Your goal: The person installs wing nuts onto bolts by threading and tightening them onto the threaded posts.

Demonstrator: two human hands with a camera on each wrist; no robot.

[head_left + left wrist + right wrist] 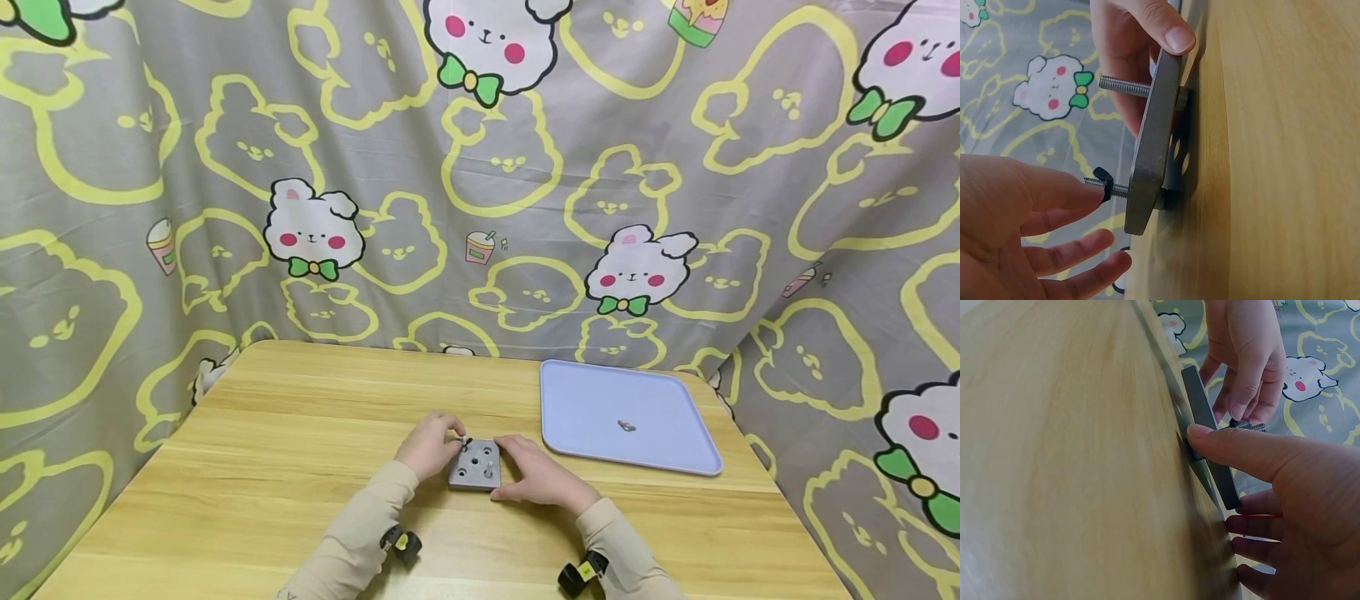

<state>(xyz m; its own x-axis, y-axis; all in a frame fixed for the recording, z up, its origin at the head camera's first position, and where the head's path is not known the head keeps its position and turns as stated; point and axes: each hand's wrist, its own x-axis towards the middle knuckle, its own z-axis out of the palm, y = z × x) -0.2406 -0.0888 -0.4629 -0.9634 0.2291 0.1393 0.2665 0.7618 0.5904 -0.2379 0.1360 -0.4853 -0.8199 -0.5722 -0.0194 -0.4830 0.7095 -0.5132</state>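
A grey metal plate with several holes lies on the table, raised slightly by bolt heads beneath it. Two threaded bolts stand up through it; one is the bare bolt, and the other carries a black wing nut partway along its thread. My left hand pinches the wing nut at the plate's far left corner; its thumb hides part of it in the left wrist view. My right hand grips the plate's right side, with its thumb on the near edge.
A pale blue tray lies at the back right of the wooden table, with small metal pieces on it. A patterned grey curtain hangs behind the table and along its sides.
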